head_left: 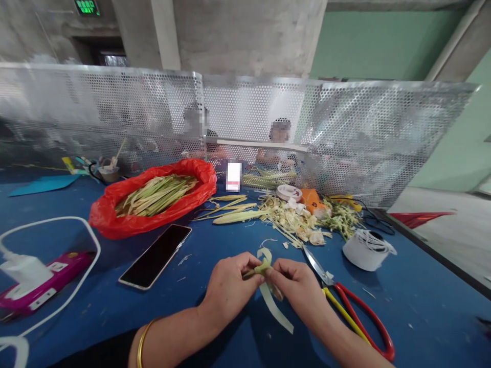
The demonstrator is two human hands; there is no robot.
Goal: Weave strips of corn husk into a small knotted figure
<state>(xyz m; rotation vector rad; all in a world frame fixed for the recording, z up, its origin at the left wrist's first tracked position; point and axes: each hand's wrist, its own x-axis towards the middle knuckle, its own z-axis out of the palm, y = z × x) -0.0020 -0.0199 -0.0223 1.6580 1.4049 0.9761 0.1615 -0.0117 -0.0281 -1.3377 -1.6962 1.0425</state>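
Observation:
Between my two hands is a pale green leaf strip (276,308), folded or knotted at the fingertips, with one long tail hanging toward me and a short loop above. My left hand (232,282) pinches its left side, thumb against fingers. From the other side, my right hand (293,283) is closed on the same strip near the fold. Just right of my right hand lie scissors (358,317) with red and yellow handles. Past my hands are loose leaf strips (236,215) and a heap of plant scraps (295,220).
A red plastic bag (153,225) holds many long leaves. A phone (156,257) lies left of my hands. Farther left is a purple power strip (46,286) with a white cable. A white roll (366,250) stands at right. Behind a perforated metal divider (253,112) sit other people.

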